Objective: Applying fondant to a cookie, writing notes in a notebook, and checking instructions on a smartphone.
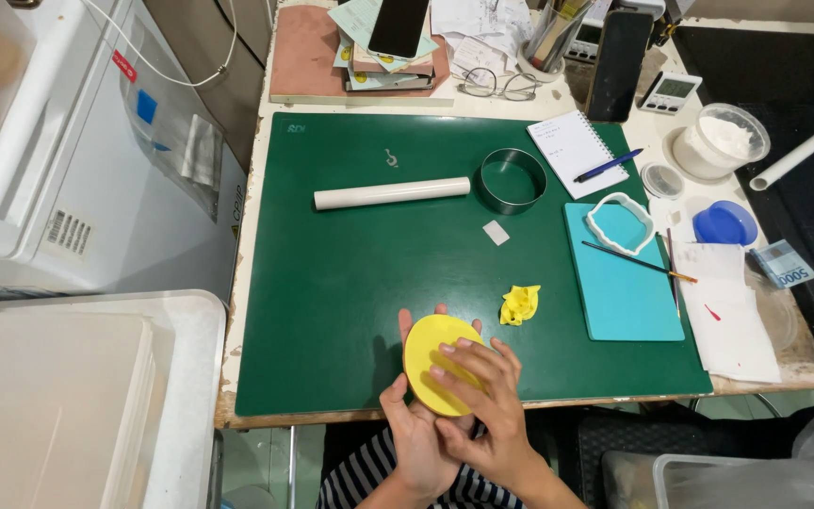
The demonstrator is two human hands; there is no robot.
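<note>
A dark phone screen (pixel 398 25) lies on the books at the top. A small white timer (pixel 670 91) with a grey display stands right of it.

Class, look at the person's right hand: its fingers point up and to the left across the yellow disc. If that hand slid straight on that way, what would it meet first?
Beyond the yellow disc that the right hand presses, only bare green mat lies along that line; the white rolling pin probably comes first, though the angle is uncertain.

Bright, even light from overhead fills the scene; the green mat (pixel 350 283) shows only a faint sheen; the white roller (pixel 391 193) and metal ring (pixel 512 181) cast short, soft shadows; focus stays sharp at centre, while edges bow outward and the white appliance (pixel 58 151) at left looks washed out.
</note>
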